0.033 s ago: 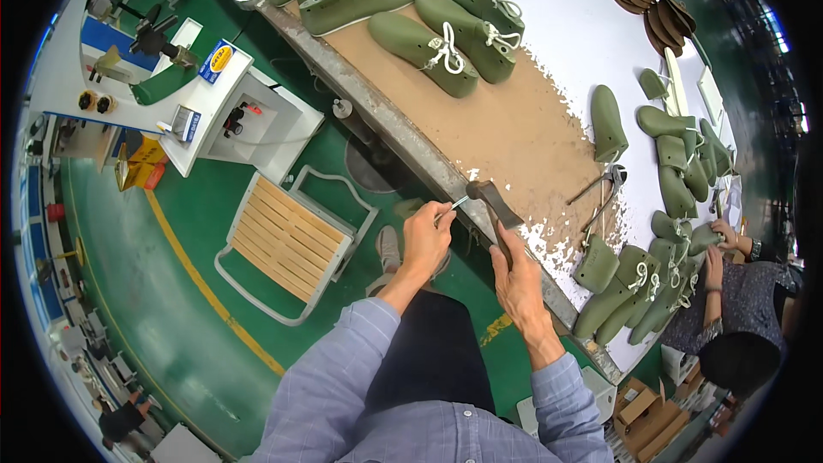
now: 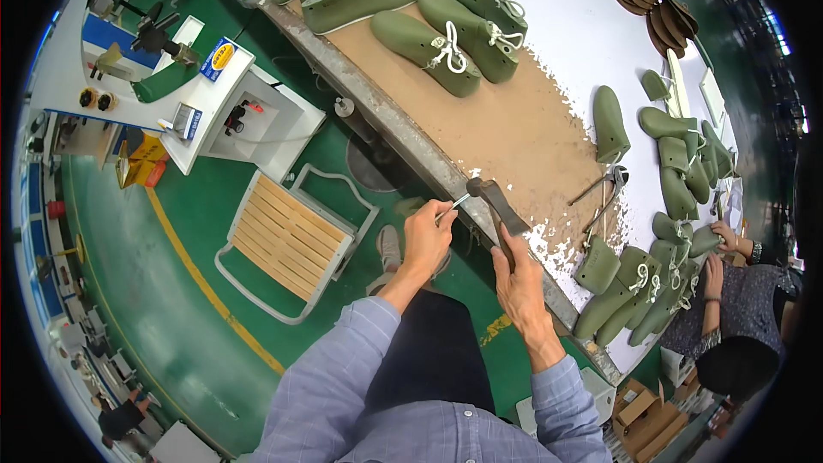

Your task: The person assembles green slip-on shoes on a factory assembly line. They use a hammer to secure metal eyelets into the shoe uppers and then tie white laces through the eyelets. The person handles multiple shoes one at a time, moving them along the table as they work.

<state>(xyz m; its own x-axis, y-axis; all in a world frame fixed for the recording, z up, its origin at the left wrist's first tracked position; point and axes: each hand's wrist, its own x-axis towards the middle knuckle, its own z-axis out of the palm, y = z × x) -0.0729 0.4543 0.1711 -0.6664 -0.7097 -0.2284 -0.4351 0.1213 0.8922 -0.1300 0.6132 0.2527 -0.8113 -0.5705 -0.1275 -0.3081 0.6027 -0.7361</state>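
Note:
My left hand [image 2: 426, 240] is closed around a thin metal rod [image 2: 461, 201], whose tip reaches the table's front edge beside a hammer head. My right hand [image 2: 519, 279] grips the handle of that hammer [image 2: 501, 206]; its dark head has a round face toward the rod and a long flat end. Whether rod and hammer touch, I cannot tell. Past the hammer, on the brown board [image 2: 506, 124], white scraps lie scattered. A pair of pincers [image 2: 610, 193] rests farther right. Green shoe lasts with white cords [image 2: 429, 51] stand at the far left of the table.
More green lasts [image 2: 626, 287] crowd the table's right end, where a co-worker's hands [image 2: 718, 257] hold one. Brown stacked pieces [image 2: 669, 26] lie at the back. Left of me stand a slatted chair [image 2: 287, 244] and a white machine [image 2: 231, 111]. Cardboard boxes [image 2: 647, 416] sit lower right.
The hammer's head has turned slightly, its flat end a little farther to the right. Both hands stay almost where they were, still gripping the rod and the hammer.

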